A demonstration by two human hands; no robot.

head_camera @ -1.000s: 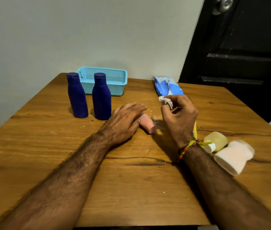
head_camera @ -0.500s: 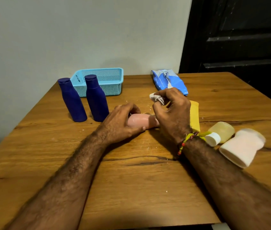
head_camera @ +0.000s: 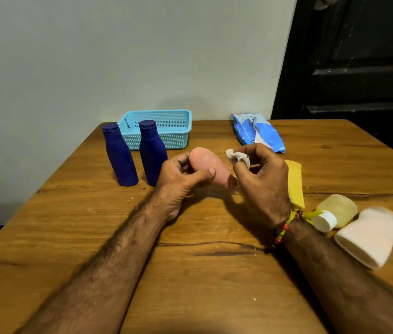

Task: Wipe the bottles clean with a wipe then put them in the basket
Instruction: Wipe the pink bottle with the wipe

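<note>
the left hand (head_camera: pixel 186 175) is curled round the pink bottle (head_camera: pixel 211 167), thumb across its near side, holding it tilted above the counter (head_camera: pixel 190 273) with its base turned toward the camera and its narrow end pointing down toward 4 o'clock. the right hand (head_camera: pixel 260 179) sits just beside it at 3 o'clock, pinching a small crumpled wipe (head_camera: pixel 237 157) between thumb and fingertips; the wipe is close to the bottle's upper side but i cannot tell if it touches yet.

the step in hand looks like the wiping of this pink bottle, barely begun. the next move likely calls for pressing the wipe onto the bottle and rubbing along its length while the left hand turns it, so every side gets covered, then carrying it to the basket.

further out, two dark blue bottles (head_camera: pixel 119 156) (head_camera: pixel 152 153) stand upright at 10 o'clock of the hands, side by side, just in front of the light blue basket (head_camera: pixel 166 138), in which no bottle shows. a blue wipe packet (head_camera: pixel 258 132) lies at 1 o'clock. at 4 o'clock a yellowish bottle (head_camera: pixel 335 212) with a white cap and a white bottle (head_camera: pixel 371 239) lie on their sides, touching or nearly so, with a yellow bottle (head_camera: pixel 295 184) partly hidden behind the right wrist.
</note>
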